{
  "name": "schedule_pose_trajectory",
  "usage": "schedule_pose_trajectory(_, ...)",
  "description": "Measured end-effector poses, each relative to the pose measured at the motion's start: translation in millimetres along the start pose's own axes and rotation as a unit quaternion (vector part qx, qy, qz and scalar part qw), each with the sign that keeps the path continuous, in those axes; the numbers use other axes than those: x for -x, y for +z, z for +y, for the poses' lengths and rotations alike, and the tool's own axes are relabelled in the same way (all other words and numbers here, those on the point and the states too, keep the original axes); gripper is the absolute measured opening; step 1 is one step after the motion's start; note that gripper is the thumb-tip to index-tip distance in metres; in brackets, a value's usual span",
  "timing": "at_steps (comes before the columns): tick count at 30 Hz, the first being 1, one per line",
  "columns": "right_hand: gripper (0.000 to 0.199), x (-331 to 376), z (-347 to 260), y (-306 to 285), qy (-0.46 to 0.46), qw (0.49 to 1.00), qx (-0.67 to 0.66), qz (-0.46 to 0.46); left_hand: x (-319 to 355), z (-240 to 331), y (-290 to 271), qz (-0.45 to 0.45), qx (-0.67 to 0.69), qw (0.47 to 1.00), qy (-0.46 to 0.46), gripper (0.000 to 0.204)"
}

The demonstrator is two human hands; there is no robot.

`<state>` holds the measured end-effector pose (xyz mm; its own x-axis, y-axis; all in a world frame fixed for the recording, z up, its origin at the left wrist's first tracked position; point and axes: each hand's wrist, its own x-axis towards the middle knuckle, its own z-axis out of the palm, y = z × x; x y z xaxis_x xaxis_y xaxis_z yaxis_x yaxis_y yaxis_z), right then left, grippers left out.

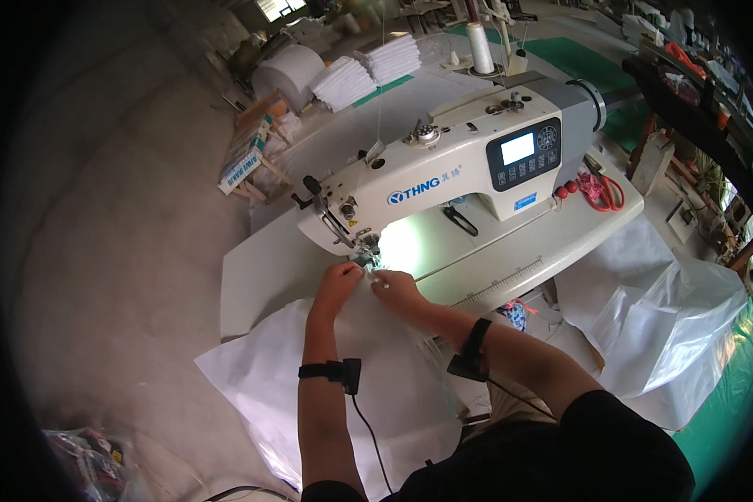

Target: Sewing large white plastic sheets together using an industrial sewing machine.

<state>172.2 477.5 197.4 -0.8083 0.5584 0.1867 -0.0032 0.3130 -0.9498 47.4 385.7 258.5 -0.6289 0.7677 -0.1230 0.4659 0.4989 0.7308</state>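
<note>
Hands feeding white fabric (343, 368) at needle of sewing machine (443, 167), frame centre

Left hand (336, 283) and right hand (396, 289) both pinch the fabric edge just under the presser foot (366, 251); most cloth hangs off the table (259, 276) toward lower frame, seam looks barely begun; folded white stacks (368, 71) upper centre

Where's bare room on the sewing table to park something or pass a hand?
Free: the table left of the left hand, out to its left edge; the strip under the machine arm, between the lit needle area and the black tool. Crowded: at the needle, where both hands, right hand, pinch white fabric; right end, by the red scissors.
</note>
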Motion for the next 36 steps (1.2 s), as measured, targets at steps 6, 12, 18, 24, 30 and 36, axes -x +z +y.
schedule_pose_trajectory(6,0.037,20.8,-23.9,-3.7,-0.047,0.976,0.214,-0.009,-0.6,-4.3,21.1,0.062,0.189,0.979,-0.052,0.016)
schedule_pose_trajectory(12,0.045,27.9,-34.5,-10.2,-0.078,0.949,0.303,-0.029,0.2,-11.3,21.9,0.053,0.204,0.977,-0.029,0.018)
schedule_pose_trajectory(18,0.040,49.0,-8.5,-18.9,0.195,0.965,0.024,-0.173,0.8,11.5,21.1,0.035,0.220,0.974,-0.045,0.019)
schedule_pose_trajectory(24,0.035,137.1,-42.0,-78.5,0.249,0.893,-0.140,-0.348,1.0,5.9,23.7,-0.022,0.114,0.991,-0.064,0.019)
schedule_pose_trajectory(30,0.033,36.7,-51.9,-105.9,0.190,0.892,0.045,-0.408,0.5,2.6,29.2,-0.006,0.213,0.975,-0.063,0.021)
schedule_pose_trajectory(36,0.027,-28.1,5.3,-51.9,0.240,0.927,-0.197,-0.211,-3.9,0.8,32.4,-0.009,0.317,0.946,-0.068,0.019)
